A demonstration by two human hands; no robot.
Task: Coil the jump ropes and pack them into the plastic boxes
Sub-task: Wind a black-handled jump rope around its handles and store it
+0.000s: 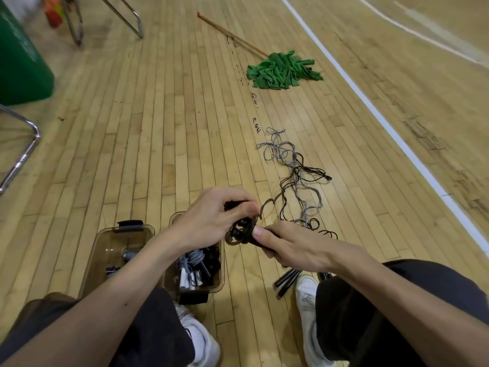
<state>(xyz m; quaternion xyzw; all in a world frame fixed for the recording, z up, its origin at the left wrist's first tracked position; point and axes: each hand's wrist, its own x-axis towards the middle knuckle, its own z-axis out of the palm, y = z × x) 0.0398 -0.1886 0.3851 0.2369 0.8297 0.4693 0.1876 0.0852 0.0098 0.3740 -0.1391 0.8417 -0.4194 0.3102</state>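
Observation:
My left hand (214,218) and my right hand (293,247) both grip a dark brown jump rope (242,234), partly wound into small loops between them. Its loose end (284,192) trails away over the floor. A tangle of grey and dark ropes (293,160) lies ahead on the right. Two clear plastic boxes stand under my left forearm: the left box (116,242) holds a few rope parts, the right box (195,263) holds coiled grey and black ropes with handles. Black handles (287,280) lie by my right shoe.
A green mop (284,70) with a wooden stick lies farther out on the wooden gym floor. A green bin (21,64) stands at the far left beside chrome chair legs (23,152). A white court line (391,128) runs along the right.

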